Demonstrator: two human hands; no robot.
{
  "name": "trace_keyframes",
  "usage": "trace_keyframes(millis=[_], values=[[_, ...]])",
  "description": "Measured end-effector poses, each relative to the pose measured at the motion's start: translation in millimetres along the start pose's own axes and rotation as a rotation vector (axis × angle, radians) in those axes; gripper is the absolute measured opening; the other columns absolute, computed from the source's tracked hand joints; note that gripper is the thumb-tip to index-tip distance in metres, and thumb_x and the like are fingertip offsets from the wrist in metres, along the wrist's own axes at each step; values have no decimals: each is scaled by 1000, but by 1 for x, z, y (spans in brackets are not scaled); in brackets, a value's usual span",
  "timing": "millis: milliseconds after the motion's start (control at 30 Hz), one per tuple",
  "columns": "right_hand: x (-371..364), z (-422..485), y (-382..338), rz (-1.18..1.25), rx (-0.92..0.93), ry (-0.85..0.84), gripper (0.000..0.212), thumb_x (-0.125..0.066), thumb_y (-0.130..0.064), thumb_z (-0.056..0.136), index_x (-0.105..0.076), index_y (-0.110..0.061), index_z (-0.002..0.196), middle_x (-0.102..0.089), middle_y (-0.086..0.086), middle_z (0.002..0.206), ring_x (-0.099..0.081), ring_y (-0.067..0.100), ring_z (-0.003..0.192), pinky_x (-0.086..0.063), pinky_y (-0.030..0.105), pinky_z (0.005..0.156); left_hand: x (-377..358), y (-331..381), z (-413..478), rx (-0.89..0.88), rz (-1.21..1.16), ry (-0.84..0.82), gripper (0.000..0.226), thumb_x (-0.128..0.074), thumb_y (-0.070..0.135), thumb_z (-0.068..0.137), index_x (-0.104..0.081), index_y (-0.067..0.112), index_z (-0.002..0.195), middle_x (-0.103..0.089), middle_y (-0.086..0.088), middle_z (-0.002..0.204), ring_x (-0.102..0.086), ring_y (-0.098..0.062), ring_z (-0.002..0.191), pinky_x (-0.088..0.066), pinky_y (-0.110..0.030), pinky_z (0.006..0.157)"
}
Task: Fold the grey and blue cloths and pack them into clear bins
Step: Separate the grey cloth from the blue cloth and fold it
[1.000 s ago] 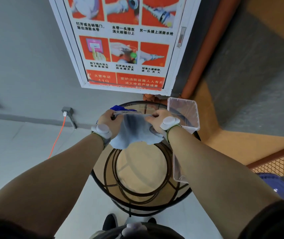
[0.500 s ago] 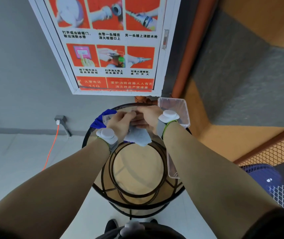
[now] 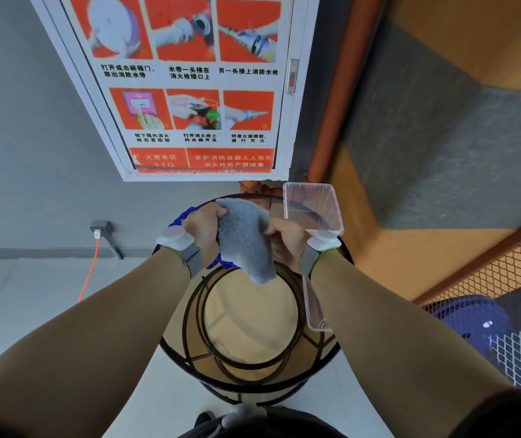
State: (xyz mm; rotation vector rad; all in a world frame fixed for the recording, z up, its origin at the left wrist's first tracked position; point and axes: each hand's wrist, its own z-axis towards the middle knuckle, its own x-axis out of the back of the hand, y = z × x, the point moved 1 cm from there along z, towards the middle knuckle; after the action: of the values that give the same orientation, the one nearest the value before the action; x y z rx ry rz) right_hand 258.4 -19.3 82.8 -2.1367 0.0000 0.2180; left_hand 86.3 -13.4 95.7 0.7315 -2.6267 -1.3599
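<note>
A grey fluffy cloth (image 3: 246,241) hangs folded between my hands above the far part of a round glass table (image 3: 253,327). My left hand (image 3: 204,230) grips its top left edge. My right hand (image 3: 287,241) holds its right side, fingers curled round it. Under my left hand a blue cloth (image 3: 186,216) lies on the table, mostly hidden. A clear bin (image 3: 313,207) stands at the table's far right. A second clear bin (image 3: 313,311) lies along the right edge, partly under my right forearm.
A fire-hose cabinet with a red poster (image 3: 196,90) hangs on the grey wall behind the table. An orange pipe (image 3: 341,105) runs beside it. An orange cable (image 3: 90,273) and socket are low on the left. Mesh fencing (image 3: 506,327) and a blue object stand at right.
The grey cloth, held spread wide between both hands a second ago, has been brought together and now hangs as a narrower folded strip. The view has shifted slightly.
</note>
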Motion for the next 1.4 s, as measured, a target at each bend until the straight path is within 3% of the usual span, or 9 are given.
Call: trace_keyframes(millis=[100,200,300,433,667,900,1067,1233,1400], values=[[-2,0,1,101,-42,-106,17,-61,-19,67,-59,-10,81,-51,10,75,-52,24,65,-38,29,57,9,7,0,-44,18,-126,36,-64,26,71,-69,4,99,-69,-16,110,-66,-37,108,-51,-55,100],[-1,3,0,122,-64,-111,46,-65,-21,73,-67,-7,117,-69,12,106,-66,30,96,-56,40,77,15,9,17,-35,25,-120,45,-66,29,71,-68,3,107,-69,-16,117,-64,-39,114,-47,-60,105],[1,8,-4,147,-35,-78,48,-61,-16,91,-61,-3,137,-65,17,135,-61,36,126,-45,54,111,16,9,20,-48,71,-84,26,-63,35,81,-67,17,100,-67,-8,107,-62,-32,101,-50,-54,99],[1,14,-8,91,5,-4,51,-65,-15,89,-59,1,137,-59,24,142,-55,42,132,-39,60,117,29,9,36,-74,184,-86,13,-61,39,81,-62,28,87,-63,-3,100,-59,-28,89,-48,-51,91],[-8,14,-2,56,117,26,66,-89,-16,70,-65,0,129,-69,19,129,-63,41,124,-57,52,96,33,29,52,-57,306,-161,21,-57,40,81,-61,19,81,-61,-6,83,-58,-27,84,-46,-43,76],[-25,13,6,114,50,-133,59,-88,-20,79,-67,-9,133,-70,15,133,-63,37,128,-47,60,110,39,49,68,-91,316,-189,21,-64,31,75,-57,12,77,-55,-10,83,-55,-25,76,-39,-44,75],[-34,14,13,139,140,60,56,-81,-7,82,-61,-13,135,-66,18,134,-60,41,125,-50,65,104,51,55,80,29,424,-224,23,-61,29,91,-59,7,85,-59,-12,86,-58,-28,80,-43,-41,77],[-40,12,10,-209,278,191,44,-67,11,86,-61,-27,109,-66,6,105,-66,27,97,-66,44,74,48,44,84,-279,519,-300,13,-50,20,103,-57,21,91,-53,2,84,-50,-20,75,-40,-32,69],[-37,13,11,-636,259,261,26,-77,-14,86,-70,-17,110,-74,12,105,-71,33,99,-60,53,92,52,39,88,-427,522,-438,12,-47,17,105,-58,21,108,-59,-1,94,-54,-27,95,-45,-42,86]])
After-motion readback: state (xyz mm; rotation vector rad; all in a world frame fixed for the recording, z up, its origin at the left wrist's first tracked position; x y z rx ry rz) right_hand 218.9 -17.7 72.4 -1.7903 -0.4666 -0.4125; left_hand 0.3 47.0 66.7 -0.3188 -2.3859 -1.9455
